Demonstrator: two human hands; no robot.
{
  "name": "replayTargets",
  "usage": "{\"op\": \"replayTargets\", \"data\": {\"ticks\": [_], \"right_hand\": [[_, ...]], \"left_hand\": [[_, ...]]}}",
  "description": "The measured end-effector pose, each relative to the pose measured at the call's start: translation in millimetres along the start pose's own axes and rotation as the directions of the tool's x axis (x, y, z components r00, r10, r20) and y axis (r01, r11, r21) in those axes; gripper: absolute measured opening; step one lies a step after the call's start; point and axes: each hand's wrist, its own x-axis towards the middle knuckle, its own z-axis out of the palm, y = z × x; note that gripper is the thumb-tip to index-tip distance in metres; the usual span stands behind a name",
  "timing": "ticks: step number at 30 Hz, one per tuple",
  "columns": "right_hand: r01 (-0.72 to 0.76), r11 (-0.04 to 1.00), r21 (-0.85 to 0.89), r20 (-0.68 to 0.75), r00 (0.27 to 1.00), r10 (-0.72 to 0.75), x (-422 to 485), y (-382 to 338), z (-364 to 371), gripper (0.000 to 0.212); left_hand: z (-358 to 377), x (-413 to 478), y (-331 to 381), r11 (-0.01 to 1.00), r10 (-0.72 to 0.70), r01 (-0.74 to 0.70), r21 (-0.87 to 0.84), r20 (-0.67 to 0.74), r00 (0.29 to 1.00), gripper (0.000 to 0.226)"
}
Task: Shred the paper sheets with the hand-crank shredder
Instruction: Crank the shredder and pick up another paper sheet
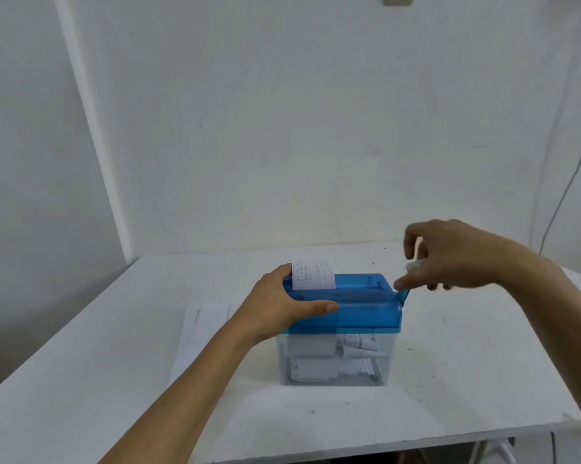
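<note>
The hand-crank shredder (366, 309) has a blue lid on a clear bin (336, 363) and stands mid-table. A printed paper sheet (313, 274) sticks upright out of the slot at the lid's left end. My left hand (282, 306) grips the lid's left side, thumb along its front. My right hand (450, 256) is at the lid's right end, its fingers curled round the pale crank knob (411, 266) on the blue crank arm (403, 294). Cut paper pieces lie inside the bin.
A stack of white paper sheets (198, 329) lies flat on the white table (115, 380), left of the shredder and partly under my left forearm. White walls close in behind and to the left. A thin cable (564, 195) hangs at the right.
</note>
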Motion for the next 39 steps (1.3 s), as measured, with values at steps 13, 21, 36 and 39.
{"op": "replayTargets", "data": {"ticks": [13,21,36,39], "right_hand": [[0.177,0.859,0.48,-0.534,0.836,0.127,72.5,24.9,103.0,0.041],[-0.032,0.785,0.619,-0.233,0.947,0.222,17.4,34.1,153.8,0.033],[0.157,0.966,0.205,-0.166,0.978,-0.124,-52.2,24.6,35.8,0.019],[0.2,0.937,0.286,-0.357,0.93,-0.09,-27.1,29.0,25.1,0.033]], "left_hand": [[0.5,1.5,-2.7,0.996,0.081,-0.08,-0.032,0.028,0.996,0.098],[2.3,0.0,-2.4,0.997,0.065,-0.065,-0.038,0.005,0.998,0.094],[-1.4,1.4,0.9,1.0,0.011,-0.01,-0.014,0.044,0.999,0.098],[-0.3,2.6,-0.3,1.0,0.0,0.001,-0.008,0.029,1.0,0.097]]}}
